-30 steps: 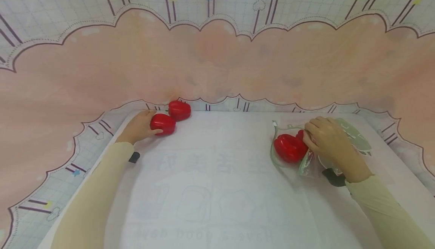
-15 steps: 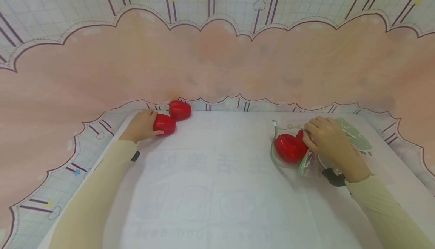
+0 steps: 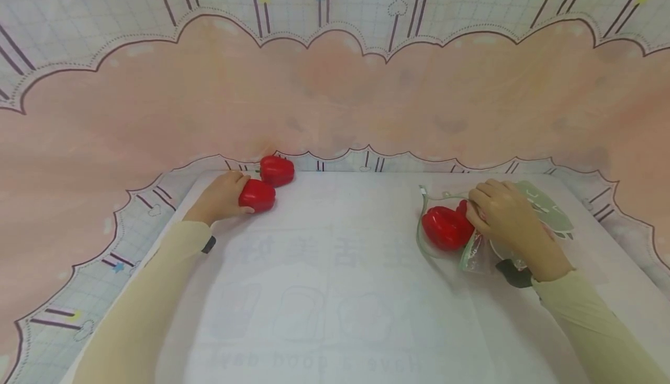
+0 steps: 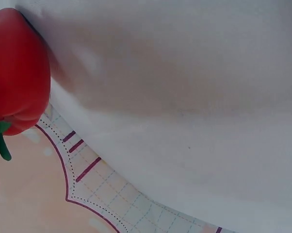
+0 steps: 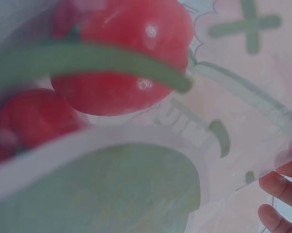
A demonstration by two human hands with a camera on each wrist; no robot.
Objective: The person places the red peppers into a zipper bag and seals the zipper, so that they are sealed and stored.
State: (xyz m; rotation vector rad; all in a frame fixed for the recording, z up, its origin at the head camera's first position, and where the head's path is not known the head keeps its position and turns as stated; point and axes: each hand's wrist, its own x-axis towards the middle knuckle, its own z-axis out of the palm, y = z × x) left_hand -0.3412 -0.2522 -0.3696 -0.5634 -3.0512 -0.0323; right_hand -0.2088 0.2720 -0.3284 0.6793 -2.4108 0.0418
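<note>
My left hand grips a red bell pepper near the far left of the table, fingers over its side and thumb at its near edge. Its green stem shows in the left wrist view. Just behind it lies another red bell pepper. On the right, my right hand pinches the edge of a clear plastic bag with green print. A large red bell pepper lies at the bag's mouth. Through the film, the right wrist view also shows a smaller red piece, partly cut off.
The table has a white cover with faint printing showing through. Behind it hangs a peach and white patterned cloth, which also borders the table's left and right sides. A green-edged strip of the bag curves round the large pepper.
My left hand has shifted slightly right and nearer with the bell pepper in its grip. The right hand and the bag have stayed in place.
</note>
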